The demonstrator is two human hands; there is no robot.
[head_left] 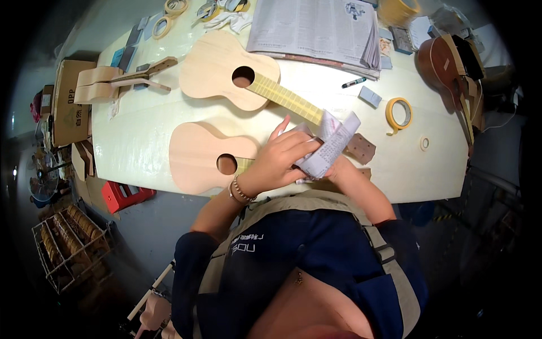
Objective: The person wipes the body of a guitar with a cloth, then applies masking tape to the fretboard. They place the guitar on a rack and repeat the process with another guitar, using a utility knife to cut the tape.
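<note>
My left hand [280, 160], with a beaded bracelet at the wrist, closes over a folded piece of newspaper [330, 144]; its index finger points up. From below, my right hand [339, 170] grips the same paper, which hides most of its fingers. Under and beyond my hands lies a bare-wood ukulele [212, 65], its fretboard covered with yellow masking tape and its headstock [360, 148] pointing right. Nearer to me, a second unfinished ukulele [195, 155] lies parallel to it, its neck partly covered by my left hand and forearm.
A newspaper stack [313, 28] lies at the back. Masking tape rolls [399, 116], a grey block [370, 96] and a marker [354, 83] sit at right. Further unfinished ukuleles [99, 85] are at left; a brown one [440, 70] is far right. A red stool [127, 196] stands below the table.
</note>
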